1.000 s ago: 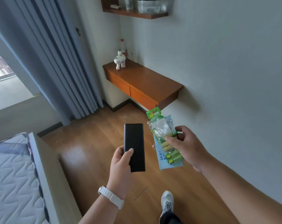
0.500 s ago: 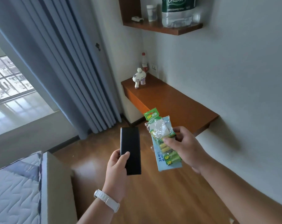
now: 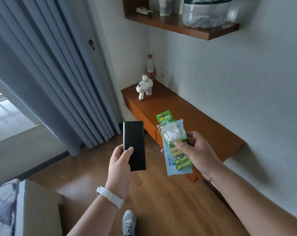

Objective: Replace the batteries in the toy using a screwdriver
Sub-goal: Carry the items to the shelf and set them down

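Note:
A white and purple toy gun stands on the far end of a wall-mounted wooden desk, near the corner. My left hand grips a flat black case by its lower part. My right hand pinches a green pack of batteries together with a pale blue sheet, held upright in front of the desk. Both hands are well short of the toy. No screwdriver is in sight.
A red-capped bottle stands in the corner behind the toy, beside a wall socket. A wooden shelf above carries a large water bottle and a cup. Blue curtains hang at left. A bed corner lies at bottom left.
The view has moved closer to the desk and toy, which now look larger. Both hands keep the same hold on the black case and the battery pack.

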Available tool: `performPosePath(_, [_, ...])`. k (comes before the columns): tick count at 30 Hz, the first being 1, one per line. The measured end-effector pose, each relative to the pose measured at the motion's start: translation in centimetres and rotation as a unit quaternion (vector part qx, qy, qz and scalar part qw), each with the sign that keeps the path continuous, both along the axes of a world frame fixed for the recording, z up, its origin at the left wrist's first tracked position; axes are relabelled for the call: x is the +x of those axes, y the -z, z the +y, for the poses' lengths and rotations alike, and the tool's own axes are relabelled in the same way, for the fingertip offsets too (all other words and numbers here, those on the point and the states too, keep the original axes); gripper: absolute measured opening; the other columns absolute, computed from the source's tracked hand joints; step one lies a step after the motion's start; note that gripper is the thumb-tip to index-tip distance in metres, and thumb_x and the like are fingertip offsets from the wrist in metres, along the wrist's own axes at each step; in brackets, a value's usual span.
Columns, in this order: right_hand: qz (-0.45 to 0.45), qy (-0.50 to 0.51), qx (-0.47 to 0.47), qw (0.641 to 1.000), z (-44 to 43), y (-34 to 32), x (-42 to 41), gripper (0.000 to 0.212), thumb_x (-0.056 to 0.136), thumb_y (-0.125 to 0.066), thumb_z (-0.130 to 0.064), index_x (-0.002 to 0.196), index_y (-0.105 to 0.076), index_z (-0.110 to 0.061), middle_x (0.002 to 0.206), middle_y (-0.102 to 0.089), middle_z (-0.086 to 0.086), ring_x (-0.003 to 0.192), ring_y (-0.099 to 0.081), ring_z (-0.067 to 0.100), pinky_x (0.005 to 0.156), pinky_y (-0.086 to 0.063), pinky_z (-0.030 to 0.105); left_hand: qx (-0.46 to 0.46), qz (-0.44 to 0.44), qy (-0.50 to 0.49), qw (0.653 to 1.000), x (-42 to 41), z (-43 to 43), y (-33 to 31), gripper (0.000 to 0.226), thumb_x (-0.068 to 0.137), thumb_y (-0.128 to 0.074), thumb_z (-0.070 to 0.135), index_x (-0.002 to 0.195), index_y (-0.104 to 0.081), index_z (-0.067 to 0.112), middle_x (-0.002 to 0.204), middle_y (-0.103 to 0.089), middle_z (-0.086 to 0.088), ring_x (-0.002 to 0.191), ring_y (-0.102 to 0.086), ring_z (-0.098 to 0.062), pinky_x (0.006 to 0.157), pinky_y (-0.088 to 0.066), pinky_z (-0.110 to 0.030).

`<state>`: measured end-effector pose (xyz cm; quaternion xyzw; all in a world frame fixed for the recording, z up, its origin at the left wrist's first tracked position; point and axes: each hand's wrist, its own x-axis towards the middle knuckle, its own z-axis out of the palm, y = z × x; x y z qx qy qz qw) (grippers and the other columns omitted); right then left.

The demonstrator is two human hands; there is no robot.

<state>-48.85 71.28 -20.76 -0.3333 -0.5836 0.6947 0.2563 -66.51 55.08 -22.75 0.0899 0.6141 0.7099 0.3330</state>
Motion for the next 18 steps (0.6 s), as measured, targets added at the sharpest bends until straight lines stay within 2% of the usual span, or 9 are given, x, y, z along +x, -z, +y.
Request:
performPosePath(5, [-0.031,0.064,0.0,0.997,2.7,0.7,-6.6,0.037,0.083,-0.078,-0.025,0.112,-0.056,-0.018,0.1,-0.074,0.009,0.087,-0.075,0.025,0.067,-0.061,0.036,-0.01,-0.024,0.04,0.999,-8.1,3.9,1.2,0.012,0.096,-0.06,0.02,0.103,-0.07,0.019,0.096,-0.076,-0.009,0.083,-0.074,-0.024,0.06,-0.058,-0.037])
performPosePath(9, [-0.045,0.1,0.004,0.994,4.6,0.2,-12.2,0.048,0.074,-0.082,-0.037,0.111,-0.056,-0.019,0.097,-0.075,0.005,0.087,-0.075,0.025,0.067,-0.061,0.037,-0.005,-0.043,0.082,0.996,-15.2,7.2,0.9,0.02,0.085,-0.065,0.029,0.102,-0.071,0.02,0.1,-0.075,-0.012,0.087,-0.074,-0.028,0.061,-0.058,-0.036])
performPosePath(11, [-0.052,0.124,0.008,0.991,5.5,0.0,-14.5,0.052,0.069,-0.081,-0.041,0.11,-0.057,-0.021,0.095,-0.075,0.001,0.087,-0.075,0.024,0.066,-0.06,0.035,-0.01,-0.041,0.106,0.994,-18.2,9.2,1.2,0.017,0.09,-0.065,0.027,0.105,-0.07,0.02,0.101,-0.074,-0.012,0.088,-0.074,-0.026,0.063,-0.058,-0.034])
performPosePath(14, [-0.047,0.155,0.0,0.987,6.8,0.1,-16.9,0.048,0.072,-0.081,-0.037,0.11,-0.056,-0.021,0.095,-0.075,-0.001,0.087,-0.075,0.023,0.063,-0.06,0.031,-0.017,-0.045,0.138,0.989,-21.4,12.1,2.0,0.015,0.097,-0.061,0.023,0.11,-0.066,0.018,0.106,-0.072,-0.013,0.093,-0.073,-0.029,0.066,-0.059,-0.036])
performPosePath(18, [-0.066,0.187,-0.005,0.98,8.1,0.0,-18.1,0.041,0.079,-0.08,-0.031,0.111,-0.056,-0.021,0.094,-0.075,-0.001,0.087,-0.075,0.023,0.064,-0.06,0.034,-0.02,-0.061,0.177,0.982,-22.9,15.3,2.7,0.018,0.09,-0.064,0.029,0.104,-0.067,0.018,0.104,-0.072,-0.016,0.087,-0.074,-0.029,0.062,-0.059,-0.035])
